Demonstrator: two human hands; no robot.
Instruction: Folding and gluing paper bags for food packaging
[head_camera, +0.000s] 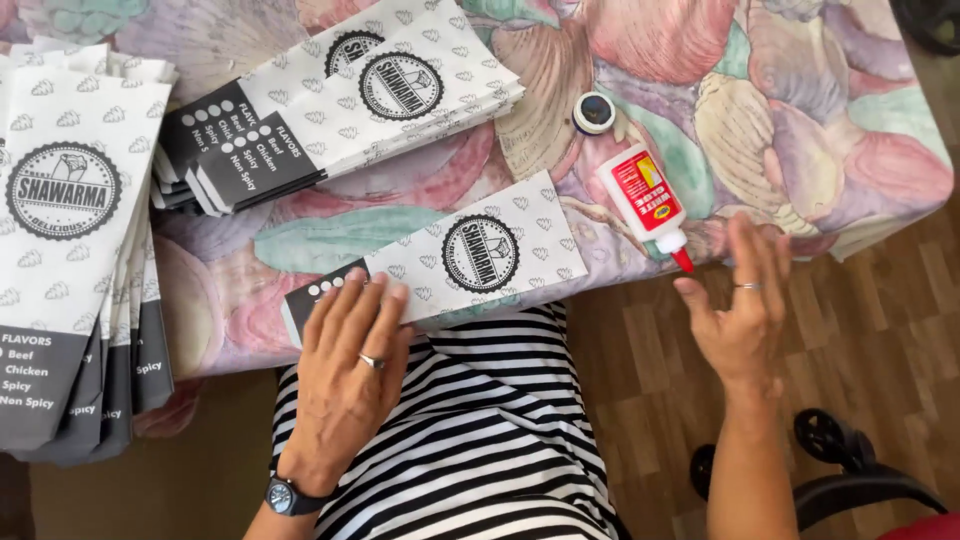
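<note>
Here, left to right, is what we see.

Far-left stack: a pile of printed paper food bags (70, 230), white with a round black emblem and dark grey bases, fanned along the table's left edge, well apart from both hands.
Second stack: more of the same bags (330, 110), lying slantwise further back on the floral tablecloth (760, 110).
Left hand: our left hand (350, 375), fingers spread and flat, presses on the dark end of 1 single paper bag (470, 255); it grips nothing, it only pins the bag down.
Single bag: it lies tilted at the table's near edge, just above our striped shirt (480, 440).
Cap: a small round black cap (594, 112) sits beside the bottle's base.
Glue bottle: a white glue bottle (645, 200) with a red label lies on its side, red nozzle toward the table edge.
Right hand: our right hand (745, 310) is open, fingers loosely apart, just beside the nozzle, touching nothing.
Step, as we judge it: the bag is steadied for gluing.
Next move calls for: closing the right hand on the bottle while the left stays planted.
</note>
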